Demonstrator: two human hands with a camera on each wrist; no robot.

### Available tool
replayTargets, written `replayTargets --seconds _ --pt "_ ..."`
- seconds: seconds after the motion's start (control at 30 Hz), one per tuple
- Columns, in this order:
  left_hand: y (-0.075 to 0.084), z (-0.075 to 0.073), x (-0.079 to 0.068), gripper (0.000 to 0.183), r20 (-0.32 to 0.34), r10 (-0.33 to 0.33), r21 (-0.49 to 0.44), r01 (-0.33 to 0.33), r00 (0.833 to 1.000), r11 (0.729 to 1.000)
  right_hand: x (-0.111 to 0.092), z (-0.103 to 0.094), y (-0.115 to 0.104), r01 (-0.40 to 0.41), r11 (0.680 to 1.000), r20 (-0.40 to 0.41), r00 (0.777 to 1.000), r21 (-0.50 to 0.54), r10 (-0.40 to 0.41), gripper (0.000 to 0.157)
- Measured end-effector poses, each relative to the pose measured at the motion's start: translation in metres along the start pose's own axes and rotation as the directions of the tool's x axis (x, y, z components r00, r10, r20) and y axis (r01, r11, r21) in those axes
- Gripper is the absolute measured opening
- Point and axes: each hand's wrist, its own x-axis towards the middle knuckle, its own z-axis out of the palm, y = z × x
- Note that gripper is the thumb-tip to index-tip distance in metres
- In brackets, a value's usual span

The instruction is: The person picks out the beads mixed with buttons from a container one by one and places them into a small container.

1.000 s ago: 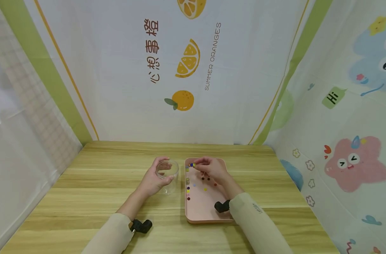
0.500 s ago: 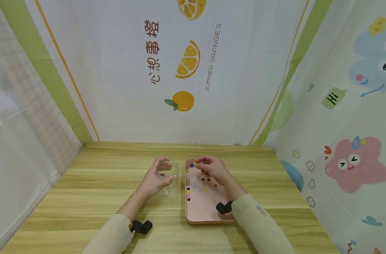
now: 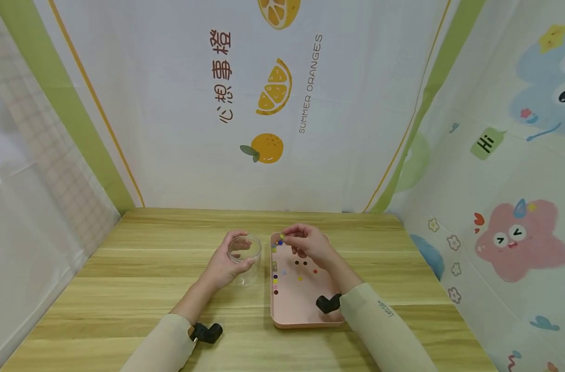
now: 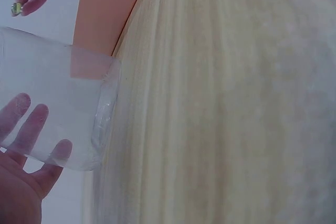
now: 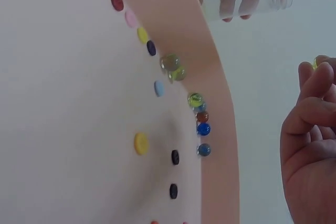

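Note:
My left hand (image 3: 223,268) grips a clear plastic jar (image 3: 247,278) by its side, upright beside the pink tray (image 3: 296,311). Through the jar's wall, the left wrist view shows fingers (image 4: 32,124) spread along it, and nothing shows inside. Between thumb and fingertips, my right hand (image 3: 314,248) pinches a yellow-green glass marble (image 4: 17,8) above the tray's far left corner. Several marbles, among them a blue one (image 5: 203,129) and a brown one (image 5: 202,116), lie along the tray wall. Buttons are scattered on its floor, including a yellow one (image 5: 141,143) and two black ones (image 5: 175,157).
A wooden table (image 3: 124,289) carries the tray and extends well to either side. White printed curtains (image 3: 185,155) hang behind and at the sides. The tray's raised rim stands between the jar and the marbles. Black wrist cameras (image 3: 209,332) sit at both sleeves.
My right hand has risen slightly and shifted a little left with the yellow-green marble, away from the blue marble. The left hand and jar have stayed in place.

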Motion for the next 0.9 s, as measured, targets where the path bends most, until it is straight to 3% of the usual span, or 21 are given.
replayTargets --seconds 0.9 --pt "-0.001 -0.001 0.0 0.075 0.001 0.018 0.001 -0.018 1.0 1.0 0.0 0.03 -0.042 0.073 0.997 0.062 0.995 -0.01 -0.072 0.032"
